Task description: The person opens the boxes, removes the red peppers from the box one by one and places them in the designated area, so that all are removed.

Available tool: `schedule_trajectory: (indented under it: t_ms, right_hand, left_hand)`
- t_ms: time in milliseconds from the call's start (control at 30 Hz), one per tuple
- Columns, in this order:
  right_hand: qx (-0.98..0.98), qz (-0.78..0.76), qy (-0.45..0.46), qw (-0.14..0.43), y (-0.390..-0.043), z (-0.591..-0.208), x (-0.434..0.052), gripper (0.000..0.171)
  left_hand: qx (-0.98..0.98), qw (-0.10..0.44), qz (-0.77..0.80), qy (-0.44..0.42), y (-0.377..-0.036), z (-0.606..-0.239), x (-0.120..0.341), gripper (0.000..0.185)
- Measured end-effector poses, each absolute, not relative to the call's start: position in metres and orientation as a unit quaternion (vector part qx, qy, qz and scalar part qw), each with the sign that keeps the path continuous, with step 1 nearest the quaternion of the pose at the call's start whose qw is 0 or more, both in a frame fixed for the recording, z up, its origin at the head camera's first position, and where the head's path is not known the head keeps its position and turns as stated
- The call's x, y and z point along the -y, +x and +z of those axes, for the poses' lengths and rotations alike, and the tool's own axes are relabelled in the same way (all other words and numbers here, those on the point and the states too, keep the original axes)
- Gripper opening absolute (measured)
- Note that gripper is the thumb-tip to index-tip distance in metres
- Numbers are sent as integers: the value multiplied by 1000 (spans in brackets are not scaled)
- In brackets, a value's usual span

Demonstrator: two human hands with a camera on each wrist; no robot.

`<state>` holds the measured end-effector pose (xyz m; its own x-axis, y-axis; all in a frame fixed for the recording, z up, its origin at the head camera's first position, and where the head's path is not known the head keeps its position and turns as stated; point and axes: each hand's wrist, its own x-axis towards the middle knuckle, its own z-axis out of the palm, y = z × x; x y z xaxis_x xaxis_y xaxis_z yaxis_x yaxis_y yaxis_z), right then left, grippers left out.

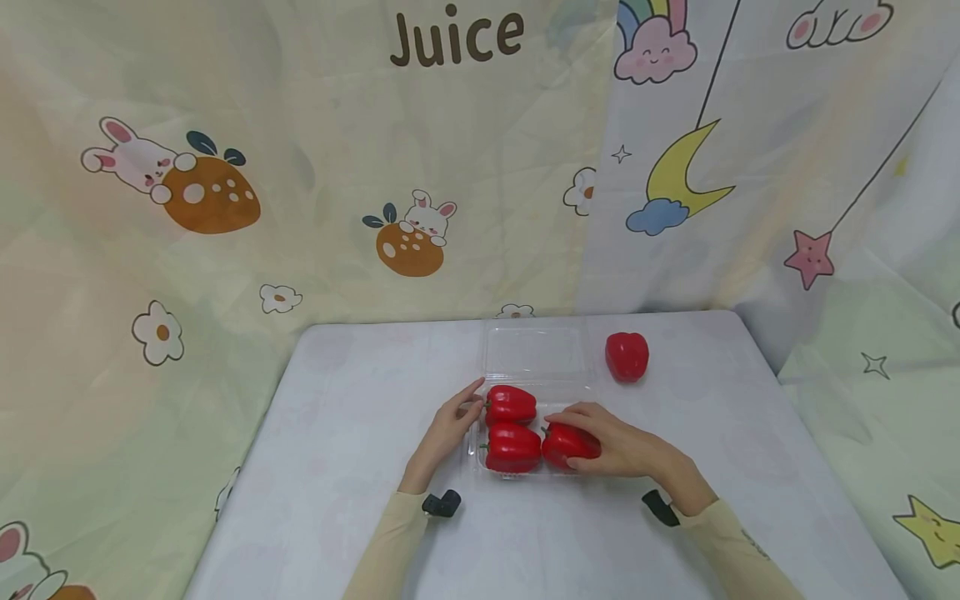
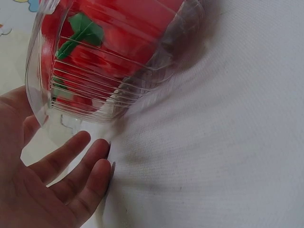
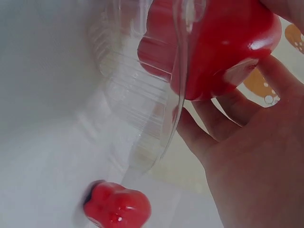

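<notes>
The right hand (image 1: 626, 450) curls around a red pepper (image 1: 567, 444) lying sideways in the clear box (image 1: 534, 357), stem pointing left, while the left hand (image 1: 448, 427) is open beside it

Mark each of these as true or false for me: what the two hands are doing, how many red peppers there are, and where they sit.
1. The right hand grips a red pepper at the clear plastic container. True.
2. The left hand holds a knife. False: it holds nothing; its fingers lie straight against the container's left side.
3. One pepper lies on the table outside the container. True.
4. There are six peppers in all. False: four show, three at the container and one apart.
5. The container's lid is closed. False: it lies open toward the far side.
</notes>
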<state>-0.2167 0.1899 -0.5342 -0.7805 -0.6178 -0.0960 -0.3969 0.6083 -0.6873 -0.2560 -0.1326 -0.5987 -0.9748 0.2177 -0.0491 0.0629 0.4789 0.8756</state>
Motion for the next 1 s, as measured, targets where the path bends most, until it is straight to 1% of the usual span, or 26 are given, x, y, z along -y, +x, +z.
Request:
schedule_trajectory:
  t_ms: [333, 600, 1000]
  right_hand:
    - [-878, -345, -292, 157, -217, -530, -193, 80]
    - [-884, -343, -279, 149, -219, -526, -198, 83]
    - [-892, -345, -264, 123, -221, -517, -202, 84]
  left_hand:
    - [-856, 77, 504, 82, -256, -598, 133, 51]
    - [-857, 83, 502, 81, -256, -598, 132, 51]
    - [-856, 82, 504, 80, -257, -600, 133, 51]
